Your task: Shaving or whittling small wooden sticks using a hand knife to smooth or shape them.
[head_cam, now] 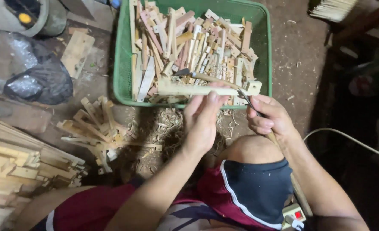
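My left hand (203,114) grips a pale flat bamboo stick (185,89), held level above the near rim of a green plastic basket (122,64). My right hand (270,117) is closed on the wooden handle of a knife (223,81). Its curved blade lies across the top of the stick, with the tip pointing left. Both hands hover above my raised right knee (251,149). The basket is filled with several cut bamboo pieces (189,42).
A loose pile of bamboo pieces (96,128) and shavings (164,126) lies on the floor in front of me. Stacked wooden slats (14,167) sit at the left, a black plastic bag (31,72) behind them. A white cable (347,139) and power strip (294,213) are at right.
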